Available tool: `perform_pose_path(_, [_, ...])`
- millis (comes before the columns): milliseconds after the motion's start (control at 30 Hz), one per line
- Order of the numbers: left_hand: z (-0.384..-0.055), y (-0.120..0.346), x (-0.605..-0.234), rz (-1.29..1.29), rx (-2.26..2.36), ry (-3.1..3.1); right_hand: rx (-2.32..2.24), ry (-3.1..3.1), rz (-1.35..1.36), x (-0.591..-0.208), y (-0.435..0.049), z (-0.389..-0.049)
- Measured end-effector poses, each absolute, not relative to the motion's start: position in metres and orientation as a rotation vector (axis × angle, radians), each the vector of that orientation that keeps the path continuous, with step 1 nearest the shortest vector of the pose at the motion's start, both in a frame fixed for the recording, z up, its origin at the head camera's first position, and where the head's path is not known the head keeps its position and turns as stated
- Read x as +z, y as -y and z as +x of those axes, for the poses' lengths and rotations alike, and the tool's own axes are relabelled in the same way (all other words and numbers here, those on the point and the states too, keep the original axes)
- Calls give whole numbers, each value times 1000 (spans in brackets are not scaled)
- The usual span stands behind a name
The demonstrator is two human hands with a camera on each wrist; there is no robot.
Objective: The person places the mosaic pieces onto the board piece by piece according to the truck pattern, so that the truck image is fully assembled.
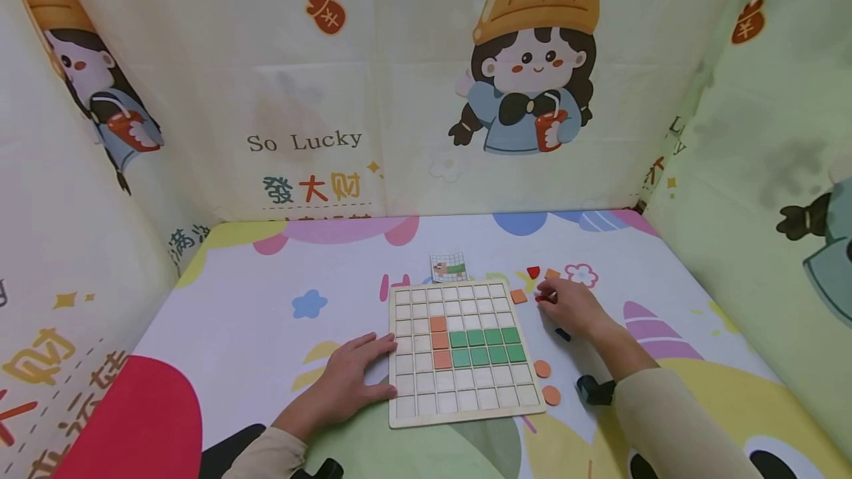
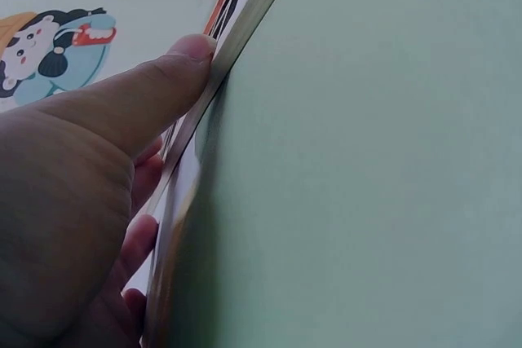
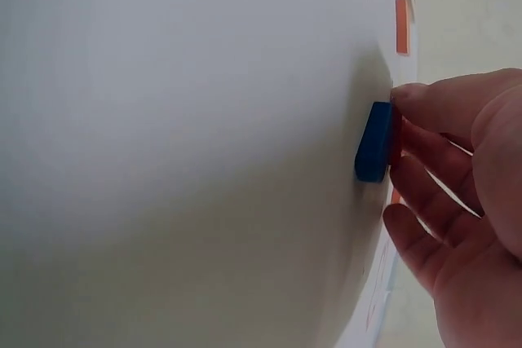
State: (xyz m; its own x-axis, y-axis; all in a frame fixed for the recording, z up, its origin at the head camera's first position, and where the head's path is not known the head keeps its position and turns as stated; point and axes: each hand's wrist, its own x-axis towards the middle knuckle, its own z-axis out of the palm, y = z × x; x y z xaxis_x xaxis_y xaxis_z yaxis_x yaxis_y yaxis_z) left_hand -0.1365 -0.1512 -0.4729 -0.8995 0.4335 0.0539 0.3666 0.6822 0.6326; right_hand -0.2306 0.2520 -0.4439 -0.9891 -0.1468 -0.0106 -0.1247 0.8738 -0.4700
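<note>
A wooden grid board (image 1: 466,391) lies on the table. A column of three orange square tiles (image 1: 439,340) and two rows of green tiles (image 1: 492,336) sit in its cells. My left hand (image 1: 347,383) touches the board's left edge, fingers extended; the left wrist view shows its thumb (image 2: 155,95) against that edge. Right of the board, my right hand (image 1: 577,310) pinches a small red piece (image 3: 396,138) between thumb and fingers, low over the table. Just nearer to me lies a dark blue piece (image 1: 563,334), which appears in front of the red one in the right wrist view.
A small picture card (image 1: 449,267) showing a green and orange figure on a grid lies behind the board. Around the right side are a red heart-shaped piece (image 1: 533,272), loose orange squares (image 1: 518,296) and two orange discs (image 1: 542,369). Printed cloth walls (image 1: 399,94) enclose the table.
</note>
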Motion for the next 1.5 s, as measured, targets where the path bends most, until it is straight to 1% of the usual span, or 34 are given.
perform_pose_path(467, [-135,150,-470,643,997,-2784,-712,-2992,-96,-443,-261,-225])
perform_pose_path(767, [-136,150,-471,649,1010,-2782,-723,-2988,-170,-440,-259,-226])
perform_pose_path(1500, [-136,151,-471,659,1017,-2786,-686,-3022,-199,-442,-251,-228])
